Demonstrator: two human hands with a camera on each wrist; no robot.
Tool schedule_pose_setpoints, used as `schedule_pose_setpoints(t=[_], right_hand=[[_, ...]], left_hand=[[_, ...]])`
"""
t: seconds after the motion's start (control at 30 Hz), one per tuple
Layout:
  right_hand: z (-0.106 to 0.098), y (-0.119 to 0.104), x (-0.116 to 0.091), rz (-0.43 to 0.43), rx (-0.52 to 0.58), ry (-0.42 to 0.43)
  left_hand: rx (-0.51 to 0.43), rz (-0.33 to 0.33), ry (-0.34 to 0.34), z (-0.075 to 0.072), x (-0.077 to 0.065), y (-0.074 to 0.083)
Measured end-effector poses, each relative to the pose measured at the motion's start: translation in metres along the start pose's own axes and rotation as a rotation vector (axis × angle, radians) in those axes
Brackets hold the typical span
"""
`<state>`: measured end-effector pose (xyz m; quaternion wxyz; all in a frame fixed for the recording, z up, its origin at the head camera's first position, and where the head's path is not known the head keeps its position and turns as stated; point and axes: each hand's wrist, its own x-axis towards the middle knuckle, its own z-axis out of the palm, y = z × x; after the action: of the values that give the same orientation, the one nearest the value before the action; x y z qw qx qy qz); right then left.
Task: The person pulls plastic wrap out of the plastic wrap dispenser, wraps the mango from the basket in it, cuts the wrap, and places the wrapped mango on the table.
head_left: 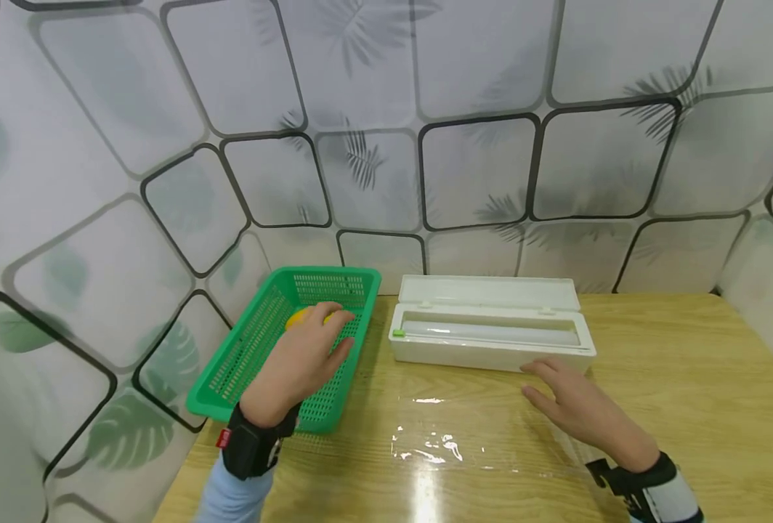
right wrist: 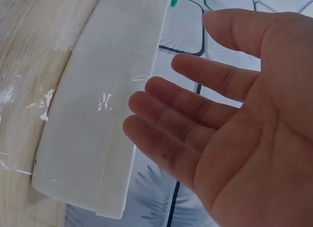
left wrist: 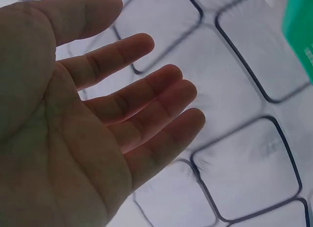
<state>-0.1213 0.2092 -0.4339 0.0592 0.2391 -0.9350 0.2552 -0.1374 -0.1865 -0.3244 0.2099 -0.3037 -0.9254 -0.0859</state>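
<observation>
My left hand (head_left: 301,367) reaches over the green plastic basket (head_left: 328,272). A yellow-orange item (head_left: 296,318) shows only in part behind that hand. The left wrist view has the fingers extended and the palm bare. On the table, the white cling film box (head_left: 458,353) stands with its lid up and a roll (head_left: 491,333) inside. Clear cling film (head_left: 429,444) lies spread on the wood in front of the box. By the box's front right corner is my right hand (head_left: 585,412), its fingers loosely extended and holding nothing; whether it touches the film is unclear.
A small green piece (head_left: 398,333) sits at the left end of the box. The wooden table (head_left: 681,363) ends against a patterned wall covering (head_left: 478,174) at the back, and more of this covering rises on the left.
</observation>
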Motion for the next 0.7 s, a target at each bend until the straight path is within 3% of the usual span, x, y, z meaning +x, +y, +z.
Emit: schedule_pose_setpoints(t=[0.17, 0.37, 0.5, 0.7], right_hand=[[-0.001, 0.000, -0.001, 0.017, 0.011, -0.011], [-0.001, 0.000, -0.002, 0.029, 0.029, -0.023], [-0.001, -0.001, -0.003, 0.027, 0.033, -0.021], [0.000, -0.002, -0.004, 0.020, 0.028, -0.008]], left_hand=[[-0.003, -0.066, -0.076, -0.003, 0.016, -0.037], [0.017, -0.159, -0.237, 0.013, 0.035, -0.079], [0.006, -0.247, -0.364, 0.026, 0.046, -0.097], [-0.009, -0.335, -0.485, 0.047, 0.052, -0.119]])
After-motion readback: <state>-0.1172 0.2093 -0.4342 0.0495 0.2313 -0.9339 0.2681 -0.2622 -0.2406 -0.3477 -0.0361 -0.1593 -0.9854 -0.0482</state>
